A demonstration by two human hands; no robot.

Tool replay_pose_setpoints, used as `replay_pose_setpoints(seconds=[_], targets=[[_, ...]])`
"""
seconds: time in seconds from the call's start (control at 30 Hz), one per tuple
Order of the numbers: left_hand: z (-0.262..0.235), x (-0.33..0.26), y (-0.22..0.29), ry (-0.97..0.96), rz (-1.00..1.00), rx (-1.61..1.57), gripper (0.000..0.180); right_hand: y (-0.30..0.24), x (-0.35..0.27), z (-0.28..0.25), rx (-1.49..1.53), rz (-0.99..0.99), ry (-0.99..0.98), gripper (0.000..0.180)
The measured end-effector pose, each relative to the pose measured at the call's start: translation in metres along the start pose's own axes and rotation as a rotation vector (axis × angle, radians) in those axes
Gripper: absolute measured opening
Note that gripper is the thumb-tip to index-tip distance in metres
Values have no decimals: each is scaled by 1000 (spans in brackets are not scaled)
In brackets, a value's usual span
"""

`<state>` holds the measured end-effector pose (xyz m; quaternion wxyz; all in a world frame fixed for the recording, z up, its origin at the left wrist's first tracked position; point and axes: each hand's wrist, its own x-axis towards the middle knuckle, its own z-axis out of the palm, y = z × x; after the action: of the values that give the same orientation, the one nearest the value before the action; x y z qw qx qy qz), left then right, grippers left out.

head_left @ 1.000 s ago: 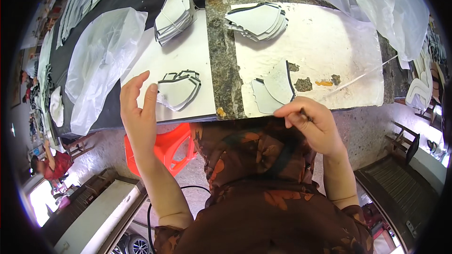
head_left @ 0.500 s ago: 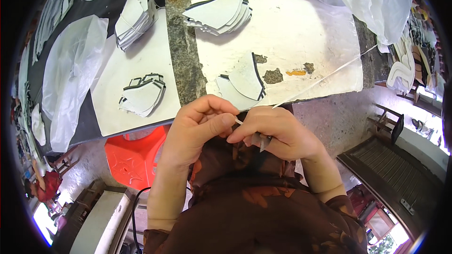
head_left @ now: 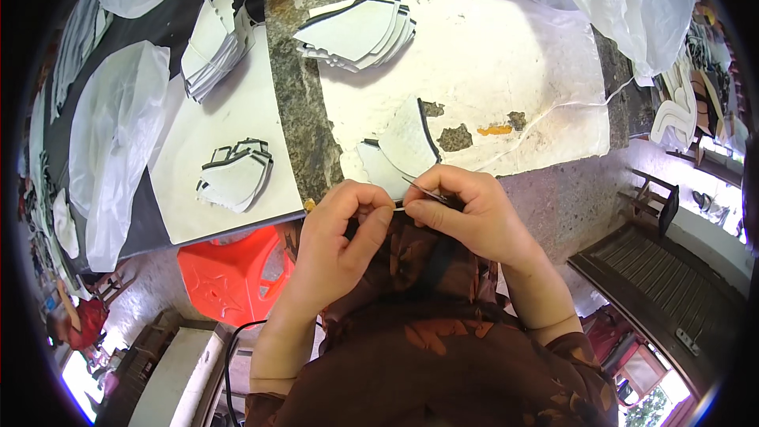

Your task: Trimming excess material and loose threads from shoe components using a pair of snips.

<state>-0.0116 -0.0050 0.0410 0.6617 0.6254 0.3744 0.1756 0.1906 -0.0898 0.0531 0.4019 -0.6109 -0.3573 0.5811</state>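
The right hand (head_left: 474,217) pinches a thin dark tool (head_left: 423,190), perhaps a small brush or awl, its grip pressed together around the handle; the left hand (head_left: 348,229) meets it at nine o'clock, thumb and forefinger closed on something small and pale that I cannot make out; both hands hover at the near edge of the table (head_left: 296,119). Just at twelve o'clock of the hands lie two white cut pieces (head_left: 399,146) with a dark edge, on stained white paper (head_left: 506,71); these look to be the ones in hand. At ten o'clock sits a small stack (head_left: 236,174) of dark-edged pieces, apparently finished; further at twelve and eleven o'clock lie two larger stacks (head_left: 356,32), seemingly awaiting work; most looks left. A red stool (head_left: 237,273) stands below.
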Motion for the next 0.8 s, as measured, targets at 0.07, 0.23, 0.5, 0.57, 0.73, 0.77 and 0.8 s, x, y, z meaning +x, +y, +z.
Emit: replay_pose_setpoints(seconds=[0.07, 0.23, 0.5, 0.57, 0.73, 0.77, 0.8], targets=[[1, 6, 1, -23, 83, 158, 9, 4, 0, -2, -97, -61, 52, 8], [-6, 21, -5, 166, 411, 600, 16, -5, 1, -31, 62, 30, 342, 9], [8, 25, -23, 121, 464, 739, 29, -2, 28, -24, -384, -98, 333, 18], [7, 26, -24, 132, 462, 689, 30, -8, 35, -20, -417, -82, 300, 19], [-13, 22, -21, 75, 454, 734, 37, -3, 55, -20, -499, -248, 113, 19], [-18, 23, -18, 82, 447, 749, 40, -3, 55, -20, -497, -248, 116, 19], [-22, 22, -18, 60, 408, 746, 46, -1, 56, -20, -540, -283, 50, 19]])
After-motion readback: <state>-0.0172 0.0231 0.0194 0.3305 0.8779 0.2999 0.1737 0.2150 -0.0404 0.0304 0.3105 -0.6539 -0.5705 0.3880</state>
